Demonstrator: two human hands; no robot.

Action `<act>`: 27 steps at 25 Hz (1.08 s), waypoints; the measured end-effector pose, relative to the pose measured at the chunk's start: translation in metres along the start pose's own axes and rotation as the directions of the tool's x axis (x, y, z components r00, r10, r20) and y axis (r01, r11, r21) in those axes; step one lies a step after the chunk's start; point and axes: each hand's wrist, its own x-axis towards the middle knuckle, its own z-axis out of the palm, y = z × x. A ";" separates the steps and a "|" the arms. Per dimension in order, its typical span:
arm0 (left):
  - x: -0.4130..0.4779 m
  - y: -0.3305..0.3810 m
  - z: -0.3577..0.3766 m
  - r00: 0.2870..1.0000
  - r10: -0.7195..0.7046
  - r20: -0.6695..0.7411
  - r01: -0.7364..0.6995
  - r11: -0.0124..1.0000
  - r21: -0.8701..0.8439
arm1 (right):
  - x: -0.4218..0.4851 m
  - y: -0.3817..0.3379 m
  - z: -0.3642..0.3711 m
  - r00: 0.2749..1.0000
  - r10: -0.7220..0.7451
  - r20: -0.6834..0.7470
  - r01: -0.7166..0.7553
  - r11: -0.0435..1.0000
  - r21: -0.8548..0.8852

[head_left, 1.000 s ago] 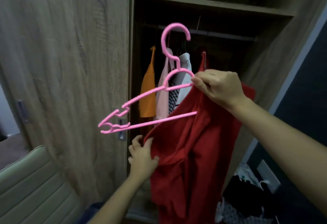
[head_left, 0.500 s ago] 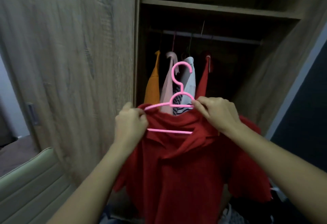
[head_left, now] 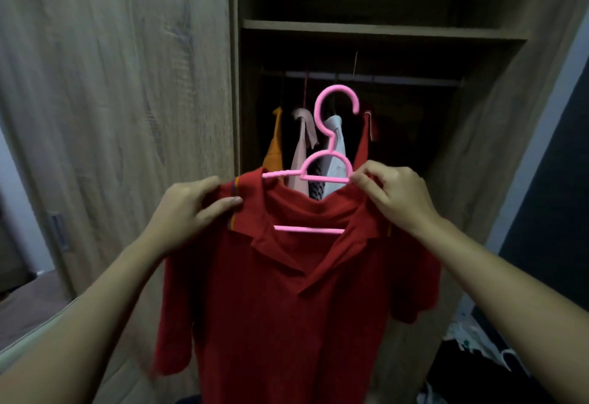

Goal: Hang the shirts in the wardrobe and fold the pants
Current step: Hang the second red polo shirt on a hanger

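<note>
Head cam: red polo shirt [head_left: 287,308] is on the pink plastic hanger [head_left: 322,178], held near the open wooden wardrobe [head_left: 382,32], below its rail [head_left: 398,80]. Left hand [head_left: 191,209] pinches the shirt's shoulder, right hand [head_left: 395,199] pinches hanger arm + fabric. Imo level both shoulders b4 hooking on.

Only the person's two arms show. The left hand [head_left: 191,209] and the right hand [head_left: 395,199] are bare, the fingers plain. The left forearm [head_left: 105,301] and the right forearm [head_left: 497,279] are bare too, uncovered from each wrist to where the arm leaves the picture, the left at the bottom left corner, the right at the bottom right. The left thumbnail [head_left: 236,201] is cut short. Dim light hides finer detail.
</note>
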 end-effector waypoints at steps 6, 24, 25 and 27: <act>0.005 -0.029 -0.008 0.980 -0.187 -0.069 0.169 0.963 -0.212 | 0.013 0.039 -0.020 0.981 0.065 0.185 -0.098 0.980 0.175; 0.050 -0.043 -0.039 0.981 -0.195 0.017 0.190 0.927 -0.325 | -0.034 0.087 -0.027 0.837 0.294 0.462 -0.510 0.726 0.461; 0.050 -0.048 -0.040 0.978 -0.209 0.011 0.201 0.924 -0.325 | -0.056 0.096 -0.021 0.741 0.357 0.569 -0.609 0.715 0.344; 0.050 -0.051 -0.041 0.971 -0.239 0.026 0.233 0.912 -0.338 | -0.090 0.115 -0.014 0.606 0.493 0.625 -0.702 0.700 0.128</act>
